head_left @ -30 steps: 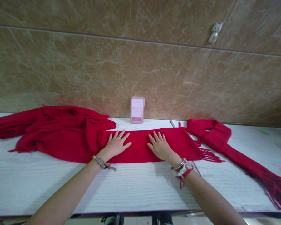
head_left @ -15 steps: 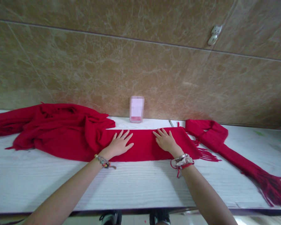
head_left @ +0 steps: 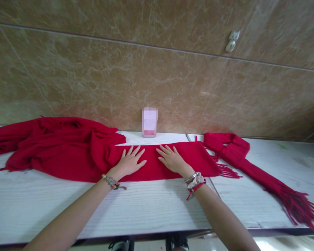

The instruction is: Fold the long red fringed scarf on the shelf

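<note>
A red scarf (head_left: 151,164) lies across the white table, its right part spread flat and ending in fringe. Toward the left it turns into a loose, rumpled heap. My left hand (head_left: 129,162) rests palm down on it where the flat part meets the folds, fingers spread. To its right, my right hand (head_left: 171,159) also lies flat on the smooth cloth with fingers stretched out. Neither hand grips the fabric. A second red strip of fringed cloth, like a folded scarf (head_left: 246,164), lies at the right, touched by no hand.
A phone (head_left: 149,122) with a blurred screen leans against the brown tiled wall (head_left: 107,76) behind the scarf. A small white cat-shaped hook (head_left: 232,41) is on the wall. The white table (head_left: 146,212) has a seam right of my right hand. Shoes show below its front edge.
My right hand slid right over the cloth, then back left, closer to my left hand. My left hand stays nearly in place on the scarf. The view has shifted slightly.
</note>
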### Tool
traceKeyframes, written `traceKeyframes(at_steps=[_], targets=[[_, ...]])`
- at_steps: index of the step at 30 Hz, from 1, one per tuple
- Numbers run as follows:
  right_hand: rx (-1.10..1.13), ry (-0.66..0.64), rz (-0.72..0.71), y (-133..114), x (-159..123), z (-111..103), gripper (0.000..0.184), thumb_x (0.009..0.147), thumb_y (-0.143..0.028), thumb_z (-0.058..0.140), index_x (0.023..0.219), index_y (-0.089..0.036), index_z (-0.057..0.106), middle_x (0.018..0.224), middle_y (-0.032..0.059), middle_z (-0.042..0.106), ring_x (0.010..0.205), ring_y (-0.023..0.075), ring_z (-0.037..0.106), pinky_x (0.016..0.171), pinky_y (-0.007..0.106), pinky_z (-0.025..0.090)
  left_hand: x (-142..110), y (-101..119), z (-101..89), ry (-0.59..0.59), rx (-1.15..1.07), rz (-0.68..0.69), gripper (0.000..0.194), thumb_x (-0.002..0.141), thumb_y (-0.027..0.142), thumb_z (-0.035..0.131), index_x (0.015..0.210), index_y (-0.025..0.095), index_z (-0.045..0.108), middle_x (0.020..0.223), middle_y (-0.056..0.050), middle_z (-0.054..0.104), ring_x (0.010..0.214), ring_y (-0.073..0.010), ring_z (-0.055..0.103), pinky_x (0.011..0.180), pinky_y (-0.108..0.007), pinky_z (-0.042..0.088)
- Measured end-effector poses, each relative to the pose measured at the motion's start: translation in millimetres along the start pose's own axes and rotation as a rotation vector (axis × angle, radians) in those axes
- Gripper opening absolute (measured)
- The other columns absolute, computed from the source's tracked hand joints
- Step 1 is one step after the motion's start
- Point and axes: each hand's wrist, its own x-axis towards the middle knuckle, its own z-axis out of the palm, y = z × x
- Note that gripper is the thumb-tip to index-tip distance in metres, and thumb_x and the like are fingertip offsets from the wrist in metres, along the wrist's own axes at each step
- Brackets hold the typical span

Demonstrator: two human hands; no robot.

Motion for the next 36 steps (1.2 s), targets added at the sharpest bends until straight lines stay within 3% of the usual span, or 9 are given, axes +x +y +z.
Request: traceKeyframes(at_steps=[3,7,10,13,18,21,23,30,36], targets=[[-0.021,-0.073,0.107,11.5,-1.1,-0.7,0.044,0.093,-0.035,0.029,0.134,-0.019,0.035,0.14,0.0095,0.033,0.129,0.027,0.028,0.101,0.052,0.024,0.4,0.9,-1.2,-0.014,0.004,-0.023,0.061,0.086,0.051,0.028,0.139,0.023,0.021,0.147,-0.005,0.012,0.133,-0.0324,0.008,0.103,-0.056,0.012],[-0.031,-0.109,0.314,55.5,-13.0,-1.8,0.043,0.093,-0.03,0.026,0.133,-0.021,0.036,0.142,0.0087,0.029,0.129,0.028,0.026,0.098,0.054,0.027,0.7,1.2,-2.1,-0.024,0.002,-0.018,0.061,0.086,0.05,0.028,0.139,0.023,0.021,0.147,-0.005,0.012,0.133,-0.0322,0.008,0.103,-0.056,0.013],[-0.046,-0.077,0.461,84.1,-23.6,-2.1,0.043,0.092,-0.027,0.025,0.133,-0.018,0.037,0.14,0.0114,0.033,0.127,0.0285,0.031,0.097,0.052,0.03,0.3,1.7,-2.6,-0.023,0.003,-0.016,0.06,0.086,0.05,0.028,0.139,0.023,0.021,0.147,-0.005,0.013,0.133,-0.032,0.008,0.103,-0.056,0.013],[-0.092,0.006,0.522,89.2,-27.5,-4.2,0.044,0.092,-0.028,0.026,0.13,-0.012,0.041,0.137,0.016,0.037,0.125,0.0305,0.033,0.098,0.049,0.029,-0.4,2.5,-3.6,-0.024,0.003,-0.019,0.06,0.086,0.049,0.028,0.139,0.022,0.021,0.147,-0.006,0.013,0.133,-0.0321,0.008,0.103,-0.056,0.013],[-0.017,0.092,0.31,47.2,-16.9,-5.6,0.045,0.092,-0.033,0.028,0.131,-0.014,0.04,0.139,0.013,0.035,0.127,0.0293,0.03,0.101,0.049,0.025,-1.7,2.3,-4.3,-0.022,0.001,-0.018,0.06,0.086,0.049,0.029,0.139,0.022,0.022,0.147,-0.005,0.013,0.133,-0.0322,0.008,0.103,-0.056,0.013],[0.019,0.048,0.069,22.2,-10.0,-1.7,0.045,0.092,-0.037,0.028,0.132,-0.02,0.039,0.14,0.0086,0.035,0.129,0.0275,0.026,0.102,0.051,0.024,-1.3,0.9,-2.9,-0.019,0.001,-0.019,0.06,0.086,0.05,0.028,0.139,0.023,0.021,0.147,-0.005,0.013,0.133,-0.0317,0.008,0.103,-0.056,0.012],[0.018,0.007,0.03,18.9,-8.2,0.9,0.044,0.092,-0.038,0.029,0.131,-0.021,0.04,0.138,0.0074,0.037,0.129,0.0271,0.027,0.102,0.051,0.023,-0.5,0.1,-1.9,-0.018,0.0,-0.018,0.06,0.086,0.05,0.028,0.139,0.023,0.021,0.147,-0.005,0.013,0.133,-0.0316,0.008,0.103,-0.056,0.012],[-0.011,-0.025,0.397,76.7,-23.5,1.9,0.043,0.092,-0.033,0.028,0.131,-0.019,0.039,0.139,0.0113,0.035,0.127,0.027,0.031,0.098,0.052,0.028,0.9,-1.2,-0.9,-0.022,-0.003,-0.013,0.06,0.086,0.05,0.027,0.14,0.023,0.02,0.147,-0.004,0.012,0.133,-0.0317,0.007,0.103,-0.056,0.012],[-0.081,0.106,0.63,104.9,-33.9,2.2,0.042,0.091,-0.03,0.029,0.125,-0.011,0.046,0.131,0.0184,0.044,0.121,0.0292,0.039,0.094,0.048,0.034,-1.1,-0.7,-2.3,-0.021,-0.001,-0.005,0.06,0.086,0.05,0.028,0.139,0.022,0.021,0.146,-0.005,0.014,0.133,-0.0315,0.009,0.103,-0.056,0.013]])
